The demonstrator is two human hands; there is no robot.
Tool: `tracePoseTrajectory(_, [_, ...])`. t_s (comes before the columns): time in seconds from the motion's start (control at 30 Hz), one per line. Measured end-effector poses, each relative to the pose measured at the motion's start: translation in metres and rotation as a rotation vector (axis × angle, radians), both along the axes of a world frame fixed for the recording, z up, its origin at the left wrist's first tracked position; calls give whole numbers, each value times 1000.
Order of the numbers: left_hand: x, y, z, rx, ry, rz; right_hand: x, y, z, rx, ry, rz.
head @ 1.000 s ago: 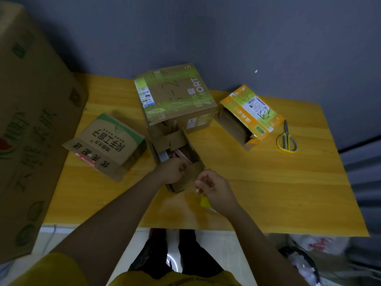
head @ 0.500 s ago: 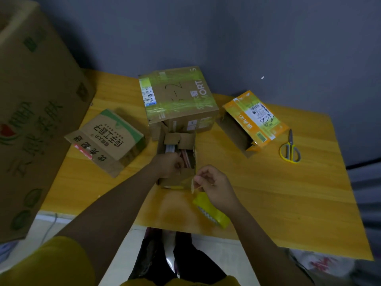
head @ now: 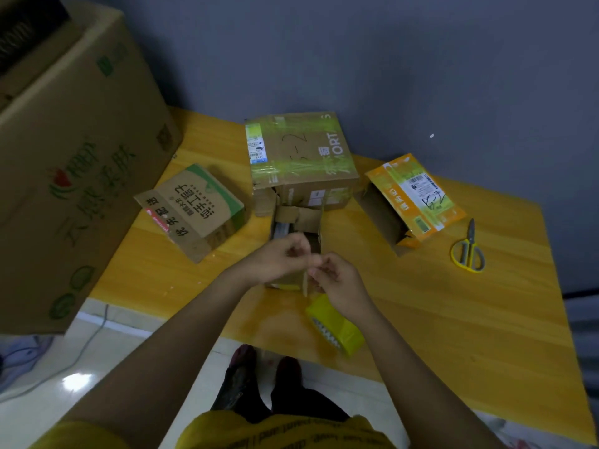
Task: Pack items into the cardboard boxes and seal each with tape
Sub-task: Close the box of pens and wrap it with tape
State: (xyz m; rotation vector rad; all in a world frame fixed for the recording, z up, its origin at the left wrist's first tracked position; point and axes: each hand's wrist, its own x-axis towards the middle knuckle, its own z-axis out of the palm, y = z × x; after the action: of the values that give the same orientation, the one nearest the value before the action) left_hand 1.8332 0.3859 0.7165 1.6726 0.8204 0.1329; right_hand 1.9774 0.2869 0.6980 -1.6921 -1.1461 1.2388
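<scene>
A huge printed carton (head: 74, 176) leans at the left edge of the yellow wooden table (head: 421, 319). At the back stands the big taped box (head: 301, 160), with a green-topped box (head: 194, 210) on its left and an open orange box (head: 411, 199) on its right. Just in front of the taped box sits the small open box (head: 299, 222), its flaps up. Over its near end the two hands meet. The left hand (head: 275, 259) and right hand (head: 337, 281) have their fingertips curled together, touching; a thin pale strip hangs below them, though which hand pinches it I cannot tell. The yellow tape roll (head: 335, 325) lies just under the right wrist. Yellow-handled scissors (head: 468, 251) lie well apart to the right.
</scene>
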Motion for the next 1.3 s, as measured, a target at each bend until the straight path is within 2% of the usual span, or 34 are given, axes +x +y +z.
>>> tracePoseTrajectory(0.13, [-6,-14,0,233,58,-29,1,-3,0,14,-29,11])
tracePoseTrajectory(0.23, [-6,-19,4,329,123,-27,5,-6,0,2,-36,43])
tracePoseTrajectory(0.3, [-7,-23,8,375,173,-47,8,-11,-1,-49,67,31])
tracePoseTrajectory(0.4, [-6,-30,10,346,204,-58,13,-21,-2,-61,303,-140])
tracePoseTrajectory(0.43, [-6,-32,11,325,201,-47,17,-24,-2,-30,283,-216])
tracePoseTrajectory(0.5, [-5,-34,12,310,186,-30,29,-28,-8,-24,99,-310])
tracePoseTrajectory(0.57, [-2,-36,16,321,178,-34,37,-34,-17,-212,-109,-237])
tracePoseTrajectory(0.6, [-1,-36,17,328,176,-37,36,-39,-22,-343,-136,-149])
tracePoseTrajectory(0.63, [0,-37,18,341,176,-42,33,-43,-25,-442,-140,-46])
tracePoseTrajectory(0.7, [4,-38,19,373,192,-49,23,-50,-26,-461,-164,103])
tracePoseTrajectory(0.77, [4,-38,19,387,201,-30,19,-53,-27,-405,-126,100])
tracePoseTrajectory(0.9, [-6,-35,10,344,239,20,25,-62,-22,-571,-58,65])
tracePoseTrajectory(1.1, [-6,-31,-3,280,253,19,22,-77,-23,-500,19,-38])
tracePoseTrajectory(1.3, [-11,-16,-15,258,279,-53,1,-86,-21,-316,22,-210])
